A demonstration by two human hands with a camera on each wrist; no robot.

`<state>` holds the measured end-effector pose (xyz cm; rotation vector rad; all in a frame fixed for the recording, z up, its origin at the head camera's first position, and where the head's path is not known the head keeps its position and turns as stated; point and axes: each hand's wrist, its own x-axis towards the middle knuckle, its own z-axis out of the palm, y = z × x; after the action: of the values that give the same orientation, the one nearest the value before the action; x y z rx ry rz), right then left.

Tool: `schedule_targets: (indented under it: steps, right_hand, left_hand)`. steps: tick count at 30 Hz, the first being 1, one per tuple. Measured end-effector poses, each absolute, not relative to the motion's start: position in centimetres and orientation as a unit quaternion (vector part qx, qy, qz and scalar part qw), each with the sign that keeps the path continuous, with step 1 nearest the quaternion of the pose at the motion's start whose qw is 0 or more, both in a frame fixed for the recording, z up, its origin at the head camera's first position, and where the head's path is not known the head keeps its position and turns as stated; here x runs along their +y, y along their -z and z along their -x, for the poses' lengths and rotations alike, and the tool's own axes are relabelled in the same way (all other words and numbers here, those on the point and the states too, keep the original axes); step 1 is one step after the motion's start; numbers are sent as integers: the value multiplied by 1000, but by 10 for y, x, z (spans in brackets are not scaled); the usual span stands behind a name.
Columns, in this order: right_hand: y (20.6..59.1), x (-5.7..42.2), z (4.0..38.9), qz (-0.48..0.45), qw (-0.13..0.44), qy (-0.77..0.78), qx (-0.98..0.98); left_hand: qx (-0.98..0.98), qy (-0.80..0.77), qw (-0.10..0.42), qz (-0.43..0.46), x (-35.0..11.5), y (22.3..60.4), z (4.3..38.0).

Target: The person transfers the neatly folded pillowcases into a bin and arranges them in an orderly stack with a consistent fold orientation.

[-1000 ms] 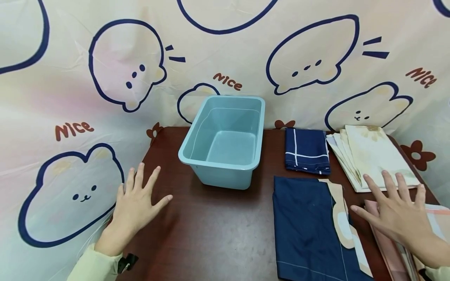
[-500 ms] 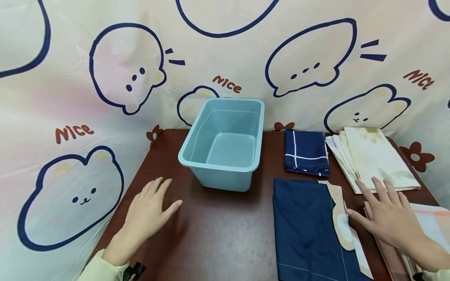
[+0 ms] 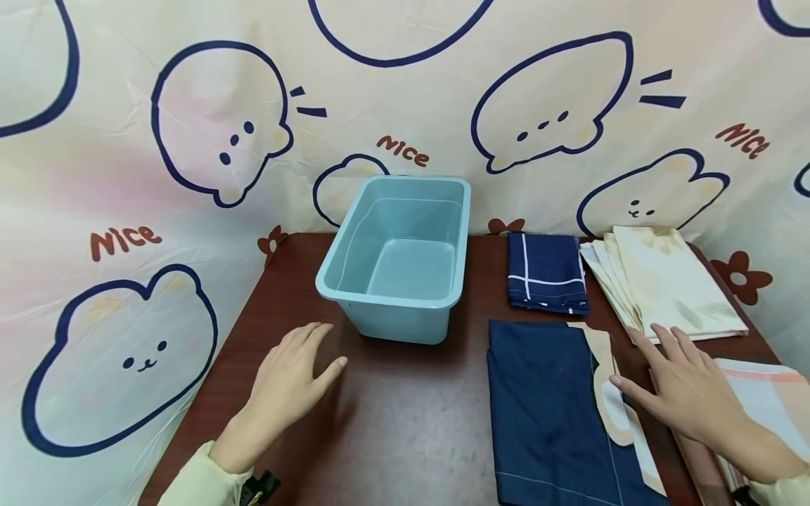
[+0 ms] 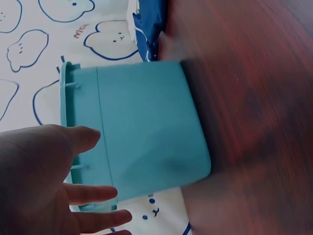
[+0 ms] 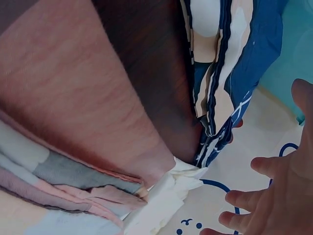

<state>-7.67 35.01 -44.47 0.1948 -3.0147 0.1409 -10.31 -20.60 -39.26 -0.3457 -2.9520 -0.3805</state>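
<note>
My left hand (image 3: 287, 383) hovers over the brown table in front of a light blue plastic tub (image 3: 395, 320), fingers spread and holding nothing. In the left wrist view the tub's side (image 4: 142, 127) lies just beyond the thumb and fingers. On the right, my right hand (image 3: 690, 393) hangs with spread fingers above the folded cloths, nothing in it. A folded dark blue cloth (image 3: 544, 407) with beige and white shapes lies to its left. Below it is a folded pink and pale checked cloth (image 5: 73, 88), partly hidden by the hand in the head view.
A small folded navy cloth (image 3: 547, 274) with white lines lies right of the tub. Beside it is a folded cream cloth (image 3: 683, 281) at the back right. A curtain (image 3: 380, 98) with cartoon drawings hangs behind and at both sides of the table (image 3: 405, 422).
My left hand has moved right and slightly down, toward the tub's front, its fingers closer together. The right hand has shifted slightly left. The tub and cloths stay in place.
</note>
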Motion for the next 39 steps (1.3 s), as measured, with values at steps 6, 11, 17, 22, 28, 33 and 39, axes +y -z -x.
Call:
schedule_targets:
  steps: [6, 11, 17, 22, 28, 33, 39]
  right_hand:
    - [444, 349, 80, -76, 59, -52, -994]
    - [444, 347, 81, -75, 41, -63, -994]
    - [445, 347, 81, -77, 38, -63, -994]
    - [446, 347, 82, -73, 24, -65, -995]
    - [447, 347, 85, -49, -20, -71, -996]
    - [452, 349, 87, -57, -20, -82, -995]
    - [456, 351, 90, -65, -20, -96, -993]
  left_hand:
    - [-980, 138, 76, 120, -196, 398, 106]
    - [-979, 146, 70, 124, -187, 403, 109]
    - [-978, 149, 63, 135, -176, 408, 110]
    - [-977, 147, 56, 145, -168, 411, 112]
    - [-976, 152, 44, 147, -160, 415, 113]
    - [-974, 163, 30, 151, -153, 422, 114]
    - [-968, 180, 35, 169, -139, 428, 118]
